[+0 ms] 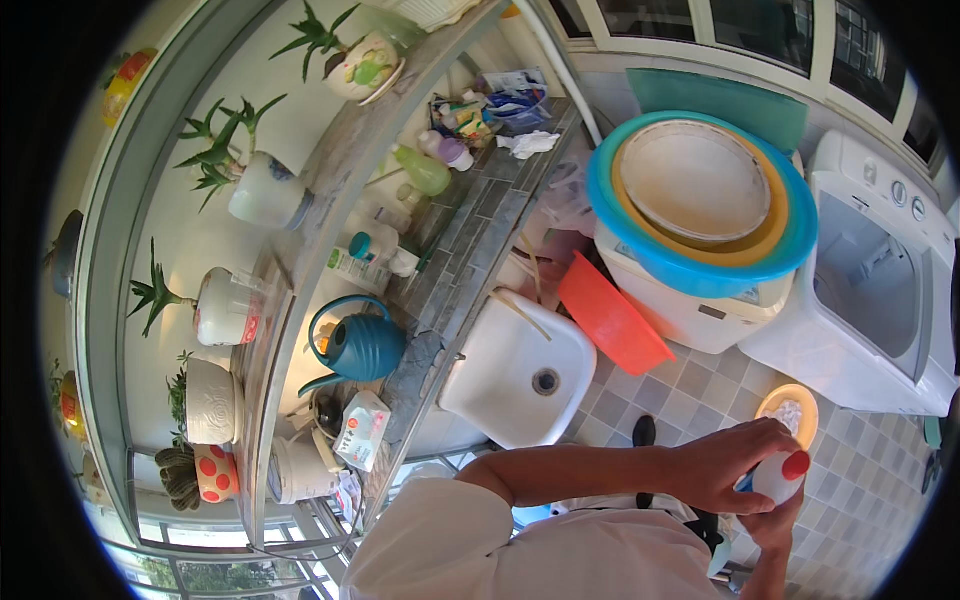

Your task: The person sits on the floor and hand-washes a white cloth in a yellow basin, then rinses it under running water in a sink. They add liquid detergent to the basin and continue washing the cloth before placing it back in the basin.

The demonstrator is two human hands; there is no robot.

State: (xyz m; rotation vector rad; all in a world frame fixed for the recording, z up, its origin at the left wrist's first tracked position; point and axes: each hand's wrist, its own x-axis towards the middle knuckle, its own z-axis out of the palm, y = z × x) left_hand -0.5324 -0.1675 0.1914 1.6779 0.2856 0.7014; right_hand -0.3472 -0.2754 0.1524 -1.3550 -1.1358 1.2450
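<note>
Both hands are on a white plastic bottle [774, 478] with a red cap and a partly visible blue label. My left hand [731, 465] reaches across and curls over the bottle's side near the cap. Below it in the picture, my right hand [778, 519] grips the bottle from the other side. The cap faces the camera. Past the bottle, a small yellow-orange basin [807, 420] with whitish contents stands on the tiled floor [694, 371]. My left hand hides part of that basin.
A white washing machine [817, 341] has its lid raised. Stacked basins [600, 199] rest on another appliance [667, 307]. A red basin [611, 319] leans beside a white sink [480, 390]. Shelves [330, 157] hold potted plants, bottles and a teal watering can [367, 349].
</note>
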